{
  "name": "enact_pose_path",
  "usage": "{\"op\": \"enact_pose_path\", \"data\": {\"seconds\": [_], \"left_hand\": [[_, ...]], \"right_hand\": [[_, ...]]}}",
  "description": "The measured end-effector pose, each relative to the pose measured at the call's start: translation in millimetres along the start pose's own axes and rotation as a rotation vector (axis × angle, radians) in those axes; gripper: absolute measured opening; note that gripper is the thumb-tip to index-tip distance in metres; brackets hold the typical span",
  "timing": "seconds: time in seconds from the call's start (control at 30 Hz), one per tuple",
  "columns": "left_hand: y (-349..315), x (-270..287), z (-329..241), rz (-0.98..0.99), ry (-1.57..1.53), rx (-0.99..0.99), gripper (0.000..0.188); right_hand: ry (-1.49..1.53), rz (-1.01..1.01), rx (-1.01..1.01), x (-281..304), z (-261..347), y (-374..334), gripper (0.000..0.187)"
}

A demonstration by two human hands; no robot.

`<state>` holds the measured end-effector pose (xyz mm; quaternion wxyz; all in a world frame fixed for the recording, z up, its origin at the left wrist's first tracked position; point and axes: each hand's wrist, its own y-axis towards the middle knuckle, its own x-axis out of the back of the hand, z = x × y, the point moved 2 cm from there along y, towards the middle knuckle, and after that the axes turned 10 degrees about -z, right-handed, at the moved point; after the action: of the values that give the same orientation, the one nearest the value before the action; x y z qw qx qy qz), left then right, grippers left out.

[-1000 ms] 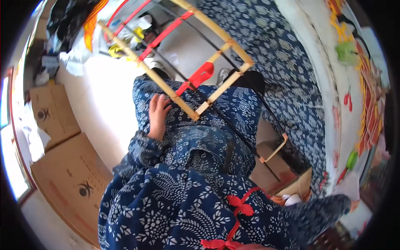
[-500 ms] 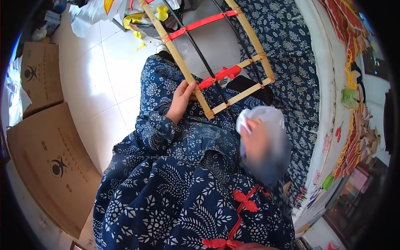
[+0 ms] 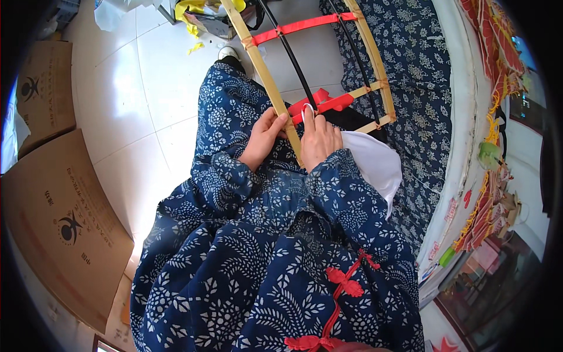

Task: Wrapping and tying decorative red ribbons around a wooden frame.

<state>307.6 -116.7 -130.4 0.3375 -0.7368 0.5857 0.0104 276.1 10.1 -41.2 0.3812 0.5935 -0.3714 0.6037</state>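
A kite-like frame of pale bamboo strips with dark rods stands tilted over my lap. A red band crosses it higher up, and a loose-ended red strip is wrapped at the lower crossbar. My left hand is closed on the left bamboo strip near its lower end, thumb on top. Beside it, my right hand is closed on a white cloth, which hangs out toward the right. A fold of the cloth shows at its fingertips, against the red strip where a dark rod meets the crossbar.
Cardboard boxes stand on the tiled floor at left. Yellow scraps lie beyond my foot. A patterned cloth covers the surface at right, beside a white ledge with red-and-yellow hangings and a green container.
My right hand has moved up and left with the white cloth, from beside my lap to the frame's lower crossbar. The left hand keeps its hold; the frame has shifted slightly right in view.
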Motion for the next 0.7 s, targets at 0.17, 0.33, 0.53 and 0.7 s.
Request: {"op": "enact_pose_path", "data": {"seconds": [0.17, 0.33, 0.53, 0.7], "left_hand": [[-0.3, 0.1, -1.9, 0.009, -0.003, 0.021, 0.029], [0.9, 1.0, 0.8, 0.016, 0.002, 0.008, 0.026], [0.5, -1.9, 1.1, 0.003, -0.002, 0.025, 0.028], [2.7, -2.6, 2.0, 0.001, 0.022, 0.043, 0.031]], "right_hand": [[-0.061, 0.117, -0.048, -4.3, 2.6, -7.7, 0.062], [-0.063, 0.121, -0.046, -5.7, 0.4, -15.8, 0.065], [-0.026, 0.122, -0.071, -8.6, -4.7, -30.2, 0.064], [-0.015, 0.117, -0.098, -3.7, -6.6, -17.8, 0.055]]}}
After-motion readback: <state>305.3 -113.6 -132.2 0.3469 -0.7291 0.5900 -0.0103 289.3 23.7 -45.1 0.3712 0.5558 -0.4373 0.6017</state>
